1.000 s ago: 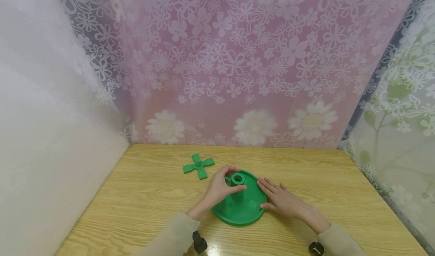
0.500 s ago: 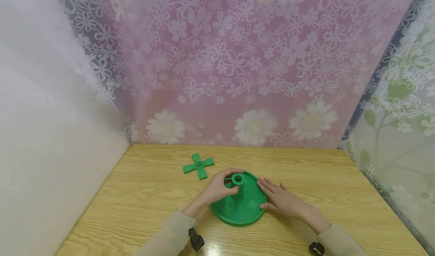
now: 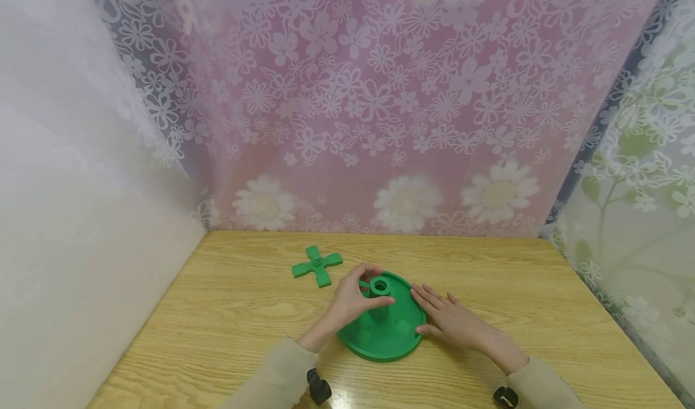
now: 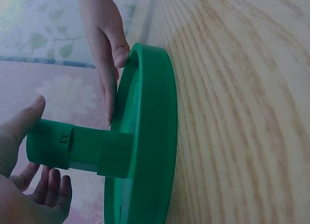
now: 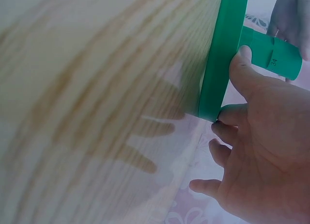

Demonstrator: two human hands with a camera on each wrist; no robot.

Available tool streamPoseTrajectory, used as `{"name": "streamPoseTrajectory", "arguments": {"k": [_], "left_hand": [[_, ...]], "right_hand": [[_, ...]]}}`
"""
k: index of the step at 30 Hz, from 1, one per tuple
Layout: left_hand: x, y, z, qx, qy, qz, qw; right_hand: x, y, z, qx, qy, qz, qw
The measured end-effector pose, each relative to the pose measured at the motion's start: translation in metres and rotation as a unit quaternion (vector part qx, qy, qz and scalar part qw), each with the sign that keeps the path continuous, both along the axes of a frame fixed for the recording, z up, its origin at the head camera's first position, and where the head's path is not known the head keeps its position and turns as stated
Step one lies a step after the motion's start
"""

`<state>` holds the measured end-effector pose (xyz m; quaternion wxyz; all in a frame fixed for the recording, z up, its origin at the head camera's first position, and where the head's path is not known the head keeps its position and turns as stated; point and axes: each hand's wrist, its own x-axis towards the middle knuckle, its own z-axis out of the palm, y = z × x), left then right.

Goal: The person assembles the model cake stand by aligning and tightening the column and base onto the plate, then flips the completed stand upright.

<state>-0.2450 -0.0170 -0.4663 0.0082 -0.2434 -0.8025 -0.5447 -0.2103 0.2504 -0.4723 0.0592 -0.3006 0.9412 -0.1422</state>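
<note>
A round green base with a raised rim (image 3: 388, 345) lies on the table in front of me. From its middle rises a stepped green tube (image 4: 85, 147), open at the top. My left hand (image 3: 347, 300) holds the tube's wider top piece, thumb on one side and fingers on the other. The black figures 33 show on that piece in the left wrist view. My right hand (image 3: 455, 322) rests against the base's right rim, its fingers fairly straight and its thumb (image 5: 244, 56) on the rim's top. The left fingers partly cover the tube in the head view.
A green cross-shaped piece (image 3: 317, 265) with a short threaded-looking post lies behind and left of the base. The wooden table (image 3: 228, 318) ends at flowered sheets at the back and on both sides.
Half a second ago the left thumb was drawn back and the wrist lay farther left. Now the hand is turned again, the thumb reaching across the tube's front. Right hand and base have stayed put.
</note>
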Motion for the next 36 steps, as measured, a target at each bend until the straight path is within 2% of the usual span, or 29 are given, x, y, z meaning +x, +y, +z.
{"name": "streamPoseTrajectory", "arguments": {"k": [3, 6, 8, 14, 19, 22, 27, 30, 36], "left_hand": [[0.0006, 0.0010, -0.0008, -0.015, 0.009, 0.019, 0.9997], [-0.0001, 0.0009, -0.0012, -0.022, 0.010, 0.022, 0.9995], [-0.0011, 0.0000, -0.0013, -0.023, 0.007, 0.007, 0.9997], [-0.0044, -0.0050, 0.0002, -0.018, -0.007, -0.073, 0.9971], [-0.0058, -0.0072, -0.0013, -0.001, -0.021, -0.098, 0.9950], [-0.0046, -0.0065, -0.0007, 0.013, -0.027, -0.091, 0.9954], [-0.0026, -0.0033, -0.0002, 0.026, -0.022, -0.045, 0.9984], [-0.0019, -0.0019, 0.0002, 0.019, -0.016, -0.023, 0.9994], [-0.0020, -0.0009, 0.0010, 0.001, -0.009, 0.000, 1.0000]], "right_hand": [[0.0005, -0.0001, 0.0010, 0.001, 0.001, -0.001, 1.0000], [0.0005, -0.0001, 0.0013, 0.001, 0.002, -0.002, 1.0000], [0.0005, -0.0002, 0.0013, 0.001, 0.002, -0.003, 1.0000], [0.0011, -0.0005, -0.0001, -0.007, 0.015, 0.002, 0.9999], [0.0017, 0.0000, -0.0004, -0.015, 0.018, 0.006, 0.9997], [0.0017, 0.0001, 0.0008, -0.013, 0.007, 0.000, 0.9999], [0.0010, 0.0001, 0.0007, -0.002, 0.003, -0.005, 1.0000], [0.0007, 0.0002, 0.0004, -0.002, 0.003, -0.005, 1.0000], [0.0000, 0.0001, 0.0000, 0.002, 0.004, -0.004, 1.0000]]}}
